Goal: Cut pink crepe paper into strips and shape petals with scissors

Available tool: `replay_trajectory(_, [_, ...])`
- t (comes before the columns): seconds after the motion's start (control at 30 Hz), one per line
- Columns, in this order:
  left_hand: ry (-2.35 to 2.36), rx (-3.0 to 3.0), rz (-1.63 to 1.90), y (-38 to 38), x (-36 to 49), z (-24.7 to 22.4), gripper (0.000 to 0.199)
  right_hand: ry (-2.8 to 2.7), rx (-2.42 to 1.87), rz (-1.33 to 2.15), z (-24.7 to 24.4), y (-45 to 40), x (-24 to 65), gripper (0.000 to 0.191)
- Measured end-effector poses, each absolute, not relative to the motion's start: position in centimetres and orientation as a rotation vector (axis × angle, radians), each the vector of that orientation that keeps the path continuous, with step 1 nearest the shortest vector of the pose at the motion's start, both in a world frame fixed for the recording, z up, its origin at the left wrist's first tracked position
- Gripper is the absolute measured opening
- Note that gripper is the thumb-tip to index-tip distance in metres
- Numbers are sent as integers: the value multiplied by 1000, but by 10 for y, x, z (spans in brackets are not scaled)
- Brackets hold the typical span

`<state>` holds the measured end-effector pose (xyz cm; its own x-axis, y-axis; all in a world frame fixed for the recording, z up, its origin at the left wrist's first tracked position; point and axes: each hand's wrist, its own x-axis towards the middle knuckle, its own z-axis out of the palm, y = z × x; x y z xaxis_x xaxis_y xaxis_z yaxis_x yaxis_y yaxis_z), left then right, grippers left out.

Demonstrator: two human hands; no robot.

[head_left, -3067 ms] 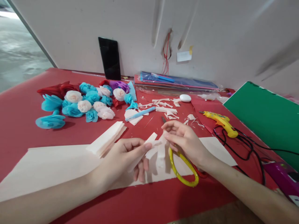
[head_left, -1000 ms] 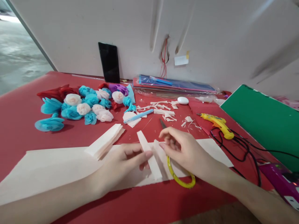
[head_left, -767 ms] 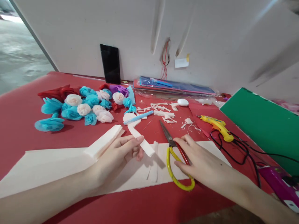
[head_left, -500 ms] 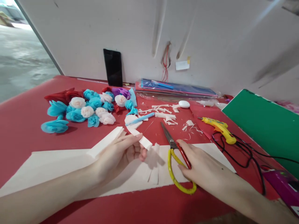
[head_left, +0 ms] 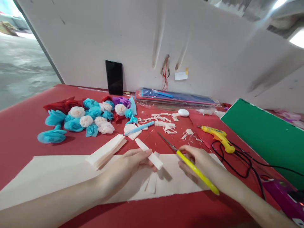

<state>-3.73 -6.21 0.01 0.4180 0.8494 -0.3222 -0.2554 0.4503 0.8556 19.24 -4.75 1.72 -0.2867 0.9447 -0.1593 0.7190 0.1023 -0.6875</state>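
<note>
A narrow folded strip of white crepe paper [head_left: 155,160] is pinched between the thumb and fingers of my left hand [head_left: 133,164]. To its right, my right hand [head_left: 198,161] grips a pair of scissors [head_left: 194,169], seen edge-on with the yellow handle towards me and the dark blades pointing up and left. The blades look closed and are apart from the strip. Below both hands lies a wide white paper sheet [head_left: 71,172], with thin cut pieces [head_left: 151,183] on it. A thicker folded paper stack [head_left: 106,151] rests by my left wrist.
Several paper flowers [head_left: 92,112] cluster at the left. Paper scraps [head_left: 166,125] and a light blue pen [head_left: 139,128] lie ahead. A yellow glue gun [head_left: 219,137] with black cable, a green board [head_left: 266,136] and a purple object [head_left: 281,198] are at the right. A phone [head_left: 114,77] leans behind.
My right hand has rotated the scissors from flat to edge-on. My left hand has shifted slightly right and down with the strip. The camera view has tilted a little upward.
</note>
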Motion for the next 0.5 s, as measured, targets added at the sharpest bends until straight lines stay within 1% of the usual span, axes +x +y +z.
replay_trajectory(0.13, [819, 706, 915, -58, -38, -4, 33, -1735, -1403, 1480, 20, -49, 185, 22])
replay_trajectory(0.23, [788, 684, 991, -55, -40, -7, 36, -1515, -1132, 1832, 23, -57, 177, 13])
replay_trajectory(0.3, [800, 666, 1051, -53, -40, -8, 36, -1443, -995, 2019, 24, -62, 173, 25])
replay_trajectory(0.33, [812, 649, 1080, -52, -41, -8, 36, -1441, -972, 2093, 25, -65, 172, 30])
replay_trajectory(0.37, [823, 628, 1108, -51, -41, -7, 36, -1464, -986, 2137, 26, -66, 172, 32])
replay_trajectory(0.5, [875, 549, 1192, -49, -41, -8, 35, -1530, -1071, 2236, 25, -67, 178, 32])
